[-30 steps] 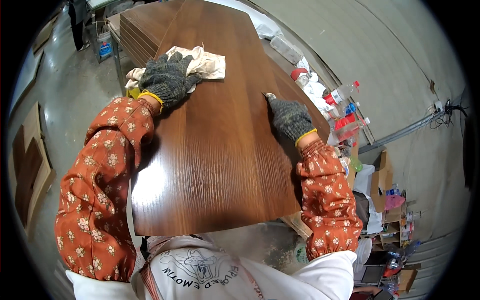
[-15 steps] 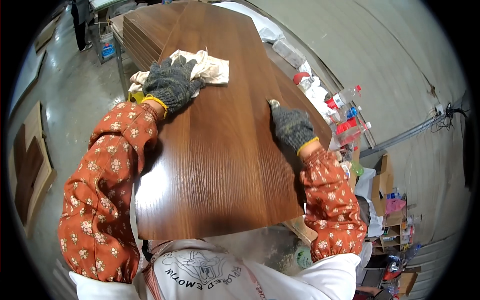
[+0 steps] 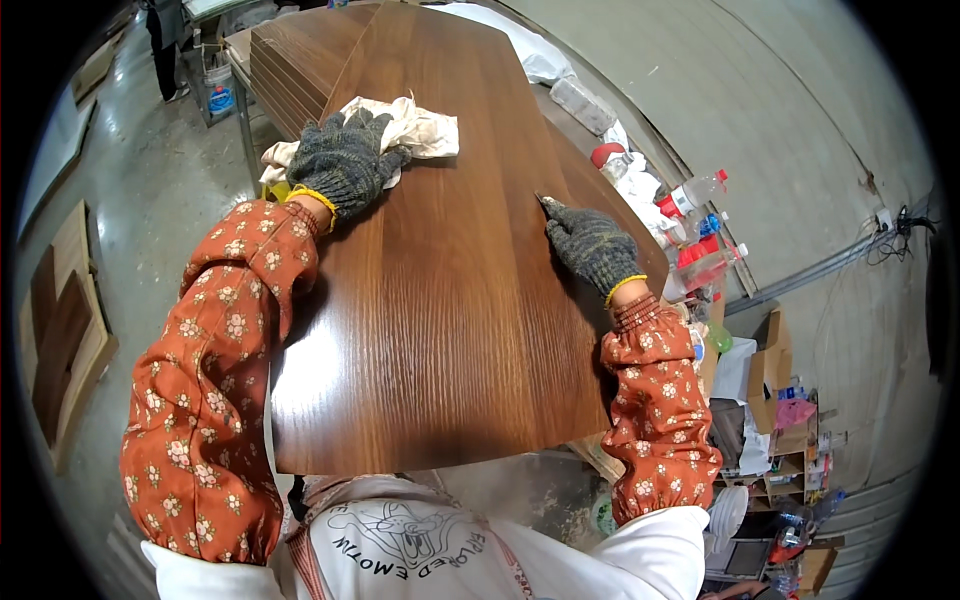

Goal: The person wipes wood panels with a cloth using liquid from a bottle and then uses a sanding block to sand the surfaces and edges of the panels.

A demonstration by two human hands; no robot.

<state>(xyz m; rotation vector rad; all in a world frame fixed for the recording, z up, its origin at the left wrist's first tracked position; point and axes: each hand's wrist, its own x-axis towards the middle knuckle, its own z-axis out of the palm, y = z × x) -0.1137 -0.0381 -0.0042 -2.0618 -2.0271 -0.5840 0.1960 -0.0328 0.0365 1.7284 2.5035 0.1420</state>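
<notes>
My left hand [image 3: 345,165], in a dark grey knitted glove with a yellow cuff, lies with fingers spread on a crumpled cream cloth [image 3: 432,134]. The cloth rests on the left part of a glossy brown wood-grain panel [image 3: 440,300], the top one of a stack. Toward the panel's right side, my right hand [image 3: 594,246] wears a matching glove and is closed, its pinched fingertips low over the surface. A small dark pointed tip shows at those whitish fingertips; what it belongs to is hidden.
Plastic bottles [image 3: 692,194] and white wrapping line the right side beside a grey wall. Cardboard boxes [image 3: 768,365] stand farther down. Wooden boards [image 3: 75,340] lie on the floor at left. A person [image 3: 165,45] stands at the far left near a blue-labelled container [image 3: 220,99].
My right hand has turned slightly, its wrist shifting a little to the right, with the fingertips near the same spot. My left hand and the cloth have hardly moved.
</notes>
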